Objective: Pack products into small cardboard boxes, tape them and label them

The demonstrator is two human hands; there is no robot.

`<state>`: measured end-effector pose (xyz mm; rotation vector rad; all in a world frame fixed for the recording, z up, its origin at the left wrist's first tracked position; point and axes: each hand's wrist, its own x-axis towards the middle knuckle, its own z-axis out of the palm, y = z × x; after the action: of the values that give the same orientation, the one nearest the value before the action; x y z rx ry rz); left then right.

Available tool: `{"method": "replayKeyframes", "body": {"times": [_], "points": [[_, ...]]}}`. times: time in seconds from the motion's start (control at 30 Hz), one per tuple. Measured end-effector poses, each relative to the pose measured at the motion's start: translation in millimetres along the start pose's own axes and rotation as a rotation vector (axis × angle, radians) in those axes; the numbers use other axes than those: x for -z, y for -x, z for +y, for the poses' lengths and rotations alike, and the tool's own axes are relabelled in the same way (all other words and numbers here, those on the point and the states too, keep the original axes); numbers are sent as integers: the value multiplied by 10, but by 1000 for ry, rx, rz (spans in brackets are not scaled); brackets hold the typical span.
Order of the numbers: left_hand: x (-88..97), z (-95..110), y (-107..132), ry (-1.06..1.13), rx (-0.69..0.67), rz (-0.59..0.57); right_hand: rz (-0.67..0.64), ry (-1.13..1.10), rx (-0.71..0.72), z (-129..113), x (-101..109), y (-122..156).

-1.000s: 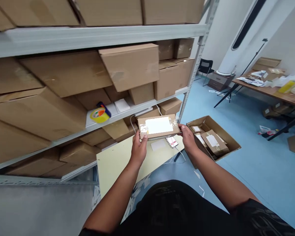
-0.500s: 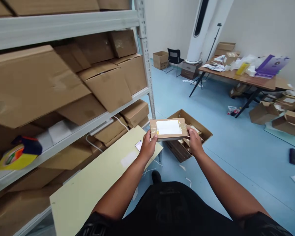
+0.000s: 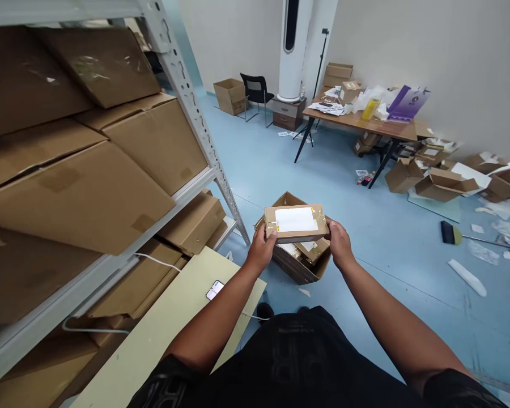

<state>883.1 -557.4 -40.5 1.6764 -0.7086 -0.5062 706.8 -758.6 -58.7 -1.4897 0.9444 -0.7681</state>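
I hold a small flat cardboard parcel with a white label and clear tape, level in front of me. My left hand grips its left end and my right hand grips its right end, fingers curled round the edges. Directly below the parcel stands an open cardboard box on the blue floor, with several similar labelled parcels inside it.
A metal shelf rack full of large cardboard boxes fills the left. A pale yellow table with a phone and white cable lies below left. Farther off: a cluttered wooden desk, a black chair, loose open boxes and a brush.
My view has swung to the right, away from the shelves. Both hands have carried the parcel from over the yellow table to above the open box on the floor.
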Motion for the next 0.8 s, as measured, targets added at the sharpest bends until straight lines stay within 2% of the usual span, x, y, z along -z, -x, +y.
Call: {"method": "replayKeyframes", "body": {"times": [0.17, 0.33, 0.47, 0.6, 0.8], "points": [[-197, -60, -370, 8, 55, 19, -5, 78, 22, 68, -9, -467], [-412, -99, -672, 19, 103, 85, -115, 59, 50, 51, -147, -1199], [-565, -207, -835, -25, 220, 181, -203, 72, 55, 58, -253, -1766], [-639, -305, -811, -23, 343, 284, -260, 89, 12, 222, -274, -2108], [-596, -197, -404, -132, 420, 381, -454, 57, -91, 531, -343, -2207]]}}
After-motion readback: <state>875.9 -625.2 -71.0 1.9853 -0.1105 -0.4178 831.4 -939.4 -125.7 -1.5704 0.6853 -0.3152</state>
